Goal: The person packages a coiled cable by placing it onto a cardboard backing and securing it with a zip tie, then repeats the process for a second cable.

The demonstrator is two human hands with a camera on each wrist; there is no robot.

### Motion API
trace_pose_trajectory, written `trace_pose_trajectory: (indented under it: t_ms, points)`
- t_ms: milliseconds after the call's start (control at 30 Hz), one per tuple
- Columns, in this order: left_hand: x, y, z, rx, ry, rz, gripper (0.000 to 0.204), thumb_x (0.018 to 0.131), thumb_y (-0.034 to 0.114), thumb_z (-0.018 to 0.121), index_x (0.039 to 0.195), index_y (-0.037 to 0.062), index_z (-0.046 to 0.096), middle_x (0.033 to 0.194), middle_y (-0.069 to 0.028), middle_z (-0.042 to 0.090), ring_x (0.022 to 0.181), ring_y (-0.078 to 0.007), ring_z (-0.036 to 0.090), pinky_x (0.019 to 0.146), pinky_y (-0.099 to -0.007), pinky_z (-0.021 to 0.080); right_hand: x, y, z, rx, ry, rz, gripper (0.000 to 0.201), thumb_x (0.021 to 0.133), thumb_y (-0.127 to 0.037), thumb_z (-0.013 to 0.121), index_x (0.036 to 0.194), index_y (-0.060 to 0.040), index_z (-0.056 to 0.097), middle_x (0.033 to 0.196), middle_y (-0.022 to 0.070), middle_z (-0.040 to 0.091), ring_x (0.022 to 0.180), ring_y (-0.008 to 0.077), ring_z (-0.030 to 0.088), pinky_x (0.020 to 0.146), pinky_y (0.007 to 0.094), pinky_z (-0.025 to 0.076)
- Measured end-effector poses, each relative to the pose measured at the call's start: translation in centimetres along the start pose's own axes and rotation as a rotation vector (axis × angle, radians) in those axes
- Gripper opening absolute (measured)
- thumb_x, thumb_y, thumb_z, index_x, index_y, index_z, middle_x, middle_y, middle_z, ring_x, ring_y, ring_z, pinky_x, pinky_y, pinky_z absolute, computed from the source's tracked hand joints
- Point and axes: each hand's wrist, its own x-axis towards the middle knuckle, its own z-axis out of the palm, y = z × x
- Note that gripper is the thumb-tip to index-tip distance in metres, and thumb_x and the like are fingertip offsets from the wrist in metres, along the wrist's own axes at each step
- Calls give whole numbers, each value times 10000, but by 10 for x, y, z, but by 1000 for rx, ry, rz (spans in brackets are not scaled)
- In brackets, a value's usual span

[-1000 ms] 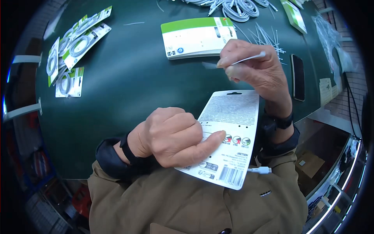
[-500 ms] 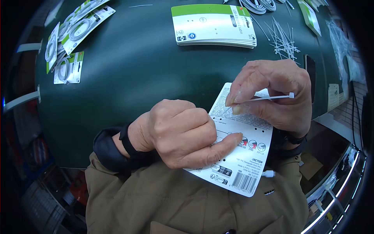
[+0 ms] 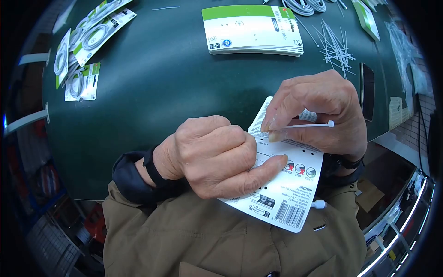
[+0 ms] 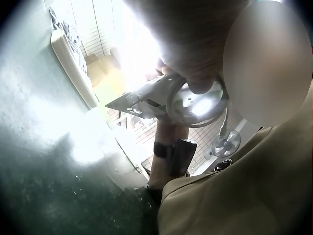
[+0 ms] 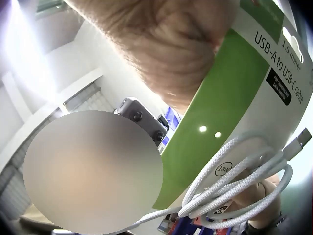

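Observation:
My left hand [image 3: 214, 157] grips a printed card [image 3: 290, 184] by its left edge, thumb flat on the back face with the barcode. Under the card, in the right wrist view, a coiled white braided cable [image 5: 234, 181] lies against its green and white front [image 5: 215, 107]; the left fingers are partly hidden behind the coil. Over the card's upper part, my right hand [image 3: 323, 111] pinches a thin white cable tie [image 3: 314, 125] between thumb and forefinger, its head pointing right. The tie's far end is hidden at the fingertips. A white connector [image 3: 318, 204] shows beside the card's lower right.
A stack of cards [image 3: 251, 41] lies at the back, with loose cable ties [image 3: 337, 48] and cable coils [image 3: 304, 5] near it. Carded cables [image 3: 94, 39] are piled at the left. A phone [image 3: 367, 92] and plastic bags [image 3: 406, 60] are at the right.
The right hand has come down from beyond the card to its upper part, with the tie in its fingers. The left hand keeps its grip on the card. The view has shifted.

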Motion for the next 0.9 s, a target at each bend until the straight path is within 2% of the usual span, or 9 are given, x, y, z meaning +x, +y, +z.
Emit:
trace_pose_trajectory:
  t_ms: [100,200,300,400,600,700,800,833,900]
  points:
    - [0,0,0,11,2,-9,480,834,306,867,1262,139,728,730,-9,628,590,-92,598,495,-243,473,0,4,-1,-7,-2,-16,147,785,92,818,871,-4,747,858,147,775,784,196,771,617,285,591]
    - [0,0,-1,15,-6,-14,477,835,303,861,1263,138,728,736,-11,634,598,-95,606,504,-249,482,0,2,0,60,90,54,154,797,97,814,884,6,724,847,153,761,767,186,766,607,279,591]
    - [1,1,-4,1,-36,-19,478,836,297,855,1268,137,726,737,-11,633,600,-100,608,509,-256,485,0,2,1,38,111,29,158,810,101,806,898,19,703,848,154,749,746,170,758,597,266,590]
    - [2,1,-6,2,-48,-13,487,833,286,853,1277,135,722,736,-12,630,598,-104,608,513,-260,485,-1,-2,3,76,151,113,149,817,104,798,898,28,699,857,153,747,729,163,753,592,255,589]
    - [1,2,-4,-8,-31,-22,490,823,279,851,1272,131,722,728,-10,620,597,-118,608,517,-264,486,-2,1,2,65,81,111,135,813,89,807,892,30,714,876,135,752,757,164,757,607,265,588]
    - [0,2,-3,-4,-12,-24,471,834,274,847,1264,131,721,730,-11,623,602,-124,617,523,-266,495,1,5,1,13,10,18,136,781,59,838,867,15,741,884,116,756,773,186,761,643,290,588]
    - [0,1,-1,23,-3,-27,442,843,271,846,1245,132,727,734,-16,629,612,-128,627,536,-267,510,3,1,0,24,-76,115,92,812,3,842,874,-20,779,884,73,759,786,178,739,675,294,600]
    - [1,1,-3,36,-21,-17,415,837,269,853,1212,131,740,752,-24,642,633,-136,651,552,-274,528,3,6,2,77,-67,116,161,754,26,865,876,-39,782,891,96,757,817,202,750,674,295,568]
    - [5,-1,-3,36,-19,-29,404,831,270,858,1193,130,745,766,-26,649,642,-141,663,554,-276,533,4,6,-2,87,-86,138,156,756,22,867,873,-41,785,894,85,758,818,195,741,680,292,563]
